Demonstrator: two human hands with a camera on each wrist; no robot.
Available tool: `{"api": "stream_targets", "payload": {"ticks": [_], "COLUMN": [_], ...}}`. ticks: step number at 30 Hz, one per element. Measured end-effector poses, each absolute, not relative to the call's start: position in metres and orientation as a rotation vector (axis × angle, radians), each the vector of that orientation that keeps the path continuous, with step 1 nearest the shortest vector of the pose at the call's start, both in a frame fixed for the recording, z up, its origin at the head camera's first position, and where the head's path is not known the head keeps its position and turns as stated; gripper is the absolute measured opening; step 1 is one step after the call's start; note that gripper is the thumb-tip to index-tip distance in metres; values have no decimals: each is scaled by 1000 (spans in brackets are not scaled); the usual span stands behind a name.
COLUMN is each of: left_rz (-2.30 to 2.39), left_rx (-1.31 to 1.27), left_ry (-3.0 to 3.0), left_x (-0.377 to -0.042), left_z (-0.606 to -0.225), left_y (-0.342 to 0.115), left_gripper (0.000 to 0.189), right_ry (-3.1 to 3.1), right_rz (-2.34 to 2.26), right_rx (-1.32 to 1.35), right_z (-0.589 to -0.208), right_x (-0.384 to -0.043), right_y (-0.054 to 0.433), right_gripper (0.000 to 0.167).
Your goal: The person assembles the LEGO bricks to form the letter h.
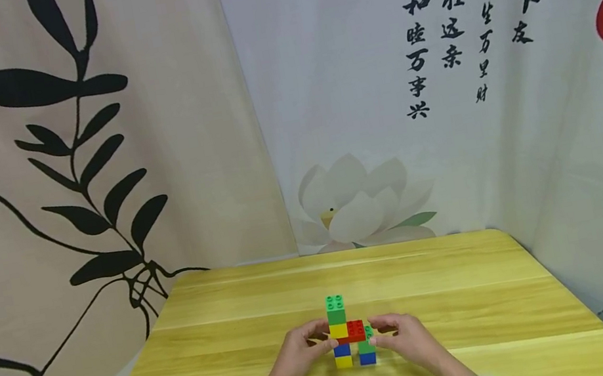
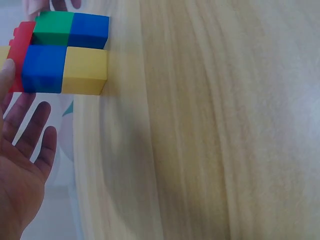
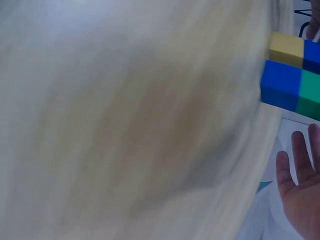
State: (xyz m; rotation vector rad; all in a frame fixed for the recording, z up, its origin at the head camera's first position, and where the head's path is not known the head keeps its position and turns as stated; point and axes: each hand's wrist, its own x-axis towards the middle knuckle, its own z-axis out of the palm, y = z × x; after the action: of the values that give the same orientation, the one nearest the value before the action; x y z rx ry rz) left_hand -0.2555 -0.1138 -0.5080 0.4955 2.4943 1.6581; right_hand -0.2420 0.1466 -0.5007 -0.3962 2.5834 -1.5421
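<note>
A small structure of toy building bricks stands on the table, made of two columns joined by a red brick (image 1: 356,330). The left column has a green brick (image 1: 336,310) on top, then yellow, with a blue brick (image 2: 44,69) and a yellow brick (image 2: 84,71) under the red one. The right column has a green brick (image 2: 53,28) over a blue brick (image 3: 281,85). My left hand (image 1: 303,349) grips the left column near the red brick, thumb in front. My right hand (image 1: 407,336) pinches the right column by its green brick; that contact is partly hidden.
The wooden table (image 1: 215,349) reaches back to a curtain (image 1: 196,132) printed with dark leaves. Beside it hangs a pale cloth (image 1: 348,73) with writing and a lotus flower. The structure stands near the middle of the table's width.
</note>
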Motion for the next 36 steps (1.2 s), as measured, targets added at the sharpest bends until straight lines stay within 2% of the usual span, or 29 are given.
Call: {"api": "stream_targets", "payload": {"ticks": [17,27,36], "left_rz": [1779,1690,1595], "left_rx": [406,469,426], "left_ry": [2512,2485,2455], "left_x": [-258,-262,-263], "left_z": [-513,-517,-520], "left_y": [-98,-101,-102], "left_gripper": [52,69,69], "right_ry": [2513,2427,2446], "right_rz": [-1759,-1757,-1685], "right_rx": [-258,-324,-282], "right_z": [-519,-522,-526], "right_x": [-241,-243,-247], "right_y": [141,144,146], "right_gripper": [40,49,49]}}
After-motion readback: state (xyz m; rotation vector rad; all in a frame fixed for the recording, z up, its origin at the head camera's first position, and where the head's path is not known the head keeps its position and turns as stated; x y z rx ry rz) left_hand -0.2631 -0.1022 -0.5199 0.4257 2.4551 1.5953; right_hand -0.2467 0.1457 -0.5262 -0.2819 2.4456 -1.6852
